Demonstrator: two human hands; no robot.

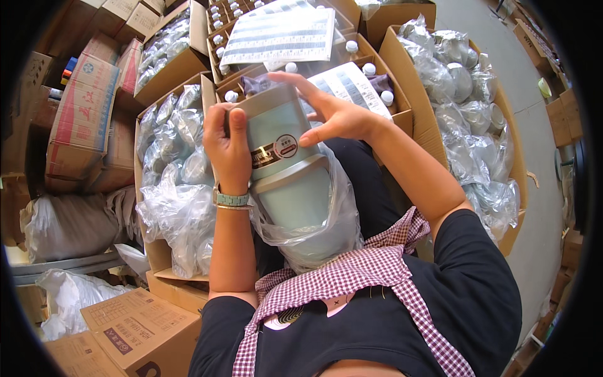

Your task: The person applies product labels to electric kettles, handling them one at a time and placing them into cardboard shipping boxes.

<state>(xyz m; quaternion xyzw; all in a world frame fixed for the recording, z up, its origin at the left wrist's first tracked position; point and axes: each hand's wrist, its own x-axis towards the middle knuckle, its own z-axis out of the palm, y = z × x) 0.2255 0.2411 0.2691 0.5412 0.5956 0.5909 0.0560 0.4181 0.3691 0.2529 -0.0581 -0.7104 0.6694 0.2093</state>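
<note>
Between my two hands is a pale green plastic container (271,127) with a grey rim band and two stickers on its side. My left hand (228,146) grips its left side by the rim, the thumb against the wall and the fingers partly hidden. On the opposite side, my right hand (334,110) spreads around it, with the thumb near the round sticker and other fingers at the rim. Directly below, a similar green container (297,200) with a grey rim sits in a clear plastic bag (341,207) on my lap. The upper container's base meets that rim.
Cartons of plastic-wrapped items stand at left (176,136) and right (466,108). Ahead, a divided carton (403,118) holds white-capped bottles, with printed sticker sheets (282,35) on top. A closed cardboard box (141,325) is at lower left; grey floor (551,141) shows at right.
</note>
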